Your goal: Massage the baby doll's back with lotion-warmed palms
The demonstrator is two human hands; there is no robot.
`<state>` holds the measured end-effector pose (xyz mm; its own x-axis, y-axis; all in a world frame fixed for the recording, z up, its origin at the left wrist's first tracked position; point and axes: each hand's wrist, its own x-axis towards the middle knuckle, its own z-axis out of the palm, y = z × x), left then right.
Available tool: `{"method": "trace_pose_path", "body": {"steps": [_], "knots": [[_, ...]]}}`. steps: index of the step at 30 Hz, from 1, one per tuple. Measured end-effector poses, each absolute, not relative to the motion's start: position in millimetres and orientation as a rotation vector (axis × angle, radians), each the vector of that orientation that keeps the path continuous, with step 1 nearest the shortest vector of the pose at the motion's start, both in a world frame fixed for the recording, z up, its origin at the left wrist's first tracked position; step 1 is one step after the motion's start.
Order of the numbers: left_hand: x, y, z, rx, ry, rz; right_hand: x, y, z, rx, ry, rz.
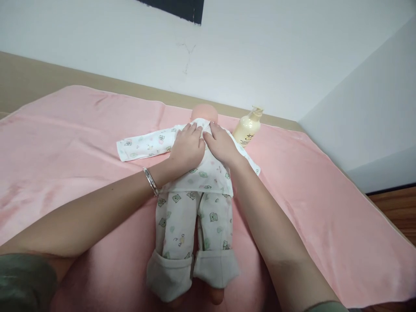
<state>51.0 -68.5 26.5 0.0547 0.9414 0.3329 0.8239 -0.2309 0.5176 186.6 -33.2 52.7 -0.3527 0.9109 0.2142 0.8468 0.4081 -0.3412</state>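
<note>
A doll lies on a pink cloth, its head toward the wall. It wears a white patterned top and matching trousers with turned-up cuffs. My left hand rests on the left side of the top's upper part, fingers lying over the fabric. On the right side, my right hand lies on the top near the neck, its thumb apart from the fingers. One sleeve stretches out to the left. The other sleeve is partly hidden under my right forearm.
A cream pump bottle stands on the cloth to the right of the doll, close to the right sleeve. Behind the cloth runs a wooden edge against a white wall. Wooden flooring shows at the far right.
</note>
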Motion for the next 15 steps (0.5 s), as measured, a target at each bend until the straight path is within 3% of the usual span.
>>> {"method": "trace_pose_path", "body": {"steps": [8, 15], "knots": [[28.3, -44.7, 31.6, 1.949, 1.728, 0.995, 157.5, -76.6, 70.0, -1.770, -2.468, -0.154], [43.6, -68.6, 37.1, 2.414, 1.900, 0.826, 187.6, -37.6, 60.5, -1.547, -2.277, 0.345]]}}
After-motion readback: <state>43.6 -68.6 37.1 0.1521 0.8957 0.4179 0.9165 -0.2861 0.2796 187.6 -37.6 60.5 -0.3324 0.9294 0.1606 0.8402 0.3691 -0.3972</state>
